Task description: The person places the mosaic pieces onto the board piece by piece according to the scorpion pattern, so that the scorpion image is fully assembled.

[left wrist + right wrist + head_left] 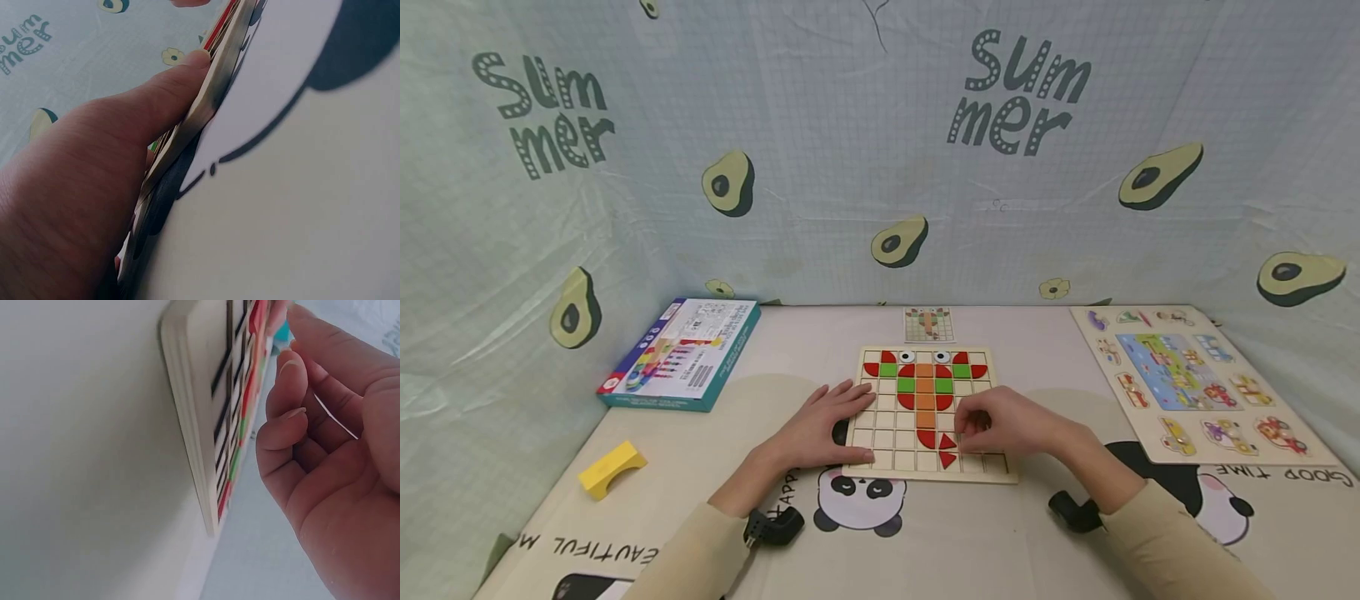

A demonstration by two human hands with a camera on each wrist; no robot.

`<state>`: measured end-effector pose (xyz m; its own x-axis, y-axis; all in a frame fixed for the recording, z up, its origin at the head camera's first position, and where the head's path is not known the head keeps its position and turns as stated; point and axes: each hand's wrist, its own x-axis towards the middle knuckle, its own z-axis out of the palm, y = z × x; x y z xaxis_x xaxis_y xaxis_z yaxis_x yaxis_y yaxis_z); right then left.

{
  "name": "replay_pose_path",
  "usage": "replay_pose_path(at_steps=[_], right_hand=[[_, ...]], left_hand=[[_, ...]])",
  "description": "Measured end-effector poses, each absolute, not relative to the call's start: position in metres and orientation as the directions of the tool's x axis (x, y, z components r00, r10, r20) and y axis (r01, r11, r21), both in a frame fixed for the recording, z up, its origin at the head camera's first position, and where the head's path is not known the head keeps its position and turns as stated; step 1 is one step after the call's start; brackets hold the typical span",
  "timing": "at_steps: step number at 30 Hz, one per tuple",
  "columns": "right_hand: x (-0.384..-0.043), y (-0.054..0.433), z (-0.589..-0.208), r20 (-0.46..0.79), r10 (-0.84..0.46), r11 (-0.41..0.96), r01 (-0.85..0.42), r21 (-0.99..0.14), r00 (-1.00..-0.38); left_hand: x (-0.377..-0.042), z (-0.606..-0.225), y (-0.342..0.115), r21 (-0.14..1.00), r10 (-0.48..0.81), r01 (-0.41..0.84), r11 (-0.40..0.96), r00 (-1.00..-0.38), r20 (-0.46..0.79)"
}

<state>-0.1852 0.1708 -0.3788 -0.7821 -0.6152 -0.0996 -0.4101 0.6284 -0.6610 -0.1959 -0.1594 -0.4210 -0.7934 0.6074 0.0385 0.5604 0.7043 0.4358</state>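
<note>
A square wooden grid board (887, 458) lies on the table, with red, green and orange pieces and two eye pieces forming a figure. My left hand (827, 423) rests on its left side, fingers spread; the thumb touches the front left part, also seen in the left wrist view. Over the right part of the board hovers my right hand (1003, 421), fingers loosely curled. The right wrist view shows no piece between its thumb and fingers. Just left of those fingertips are an upper red triangle (947, 441) and a lower red triangle (947, 459).
A small pattern card (928, 325) lies behind the board. At the left are a boxed set (696, 358) and a yellow arch block (612, 469). A wooden picture puzzle (1206, 383) lies at the right. Printed cloth hangs behind the table.
</note>
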Motion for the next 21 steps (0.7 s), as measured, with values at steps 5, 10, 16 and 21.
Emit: replay_pose_path(at_steps=[5, 10, 16, 21], right_hand=[[-0.187, 0.180, -0.374, -0.076, -0.596, 0.618, -0.396, -0.679, -0.799], [-0.189, 0.191, -0.372, -0.040, -0.585, 0.595, -0.395, -0.700, -0.810], [-0.189, 0.203, -0.371, -0.005, -0.565, 0.571, -0.386, -0.725, -0.825], [-0.189, 0.210, -0.372, 0.009, -0.553, 0.547, -0.371, -0.751, -0.833]], left_hand=[[-0.196, -0.422, -0.159, 0.438, 0.607, 0.558, 0.704, -0.794, 0.037], [-0.196, -0.422, -0.160, 0.442, 0.605, 0.556, 0.704, -0.796, 0.037], [-0.196, -0.422, -0.159, 0.440, 0.608, 0.560, 0.702, -0.793, 0.040], [-0.196, -0.422, -0.159, 0.441, 0.605, 0.558, 0.703, -0.795, 0.041]])
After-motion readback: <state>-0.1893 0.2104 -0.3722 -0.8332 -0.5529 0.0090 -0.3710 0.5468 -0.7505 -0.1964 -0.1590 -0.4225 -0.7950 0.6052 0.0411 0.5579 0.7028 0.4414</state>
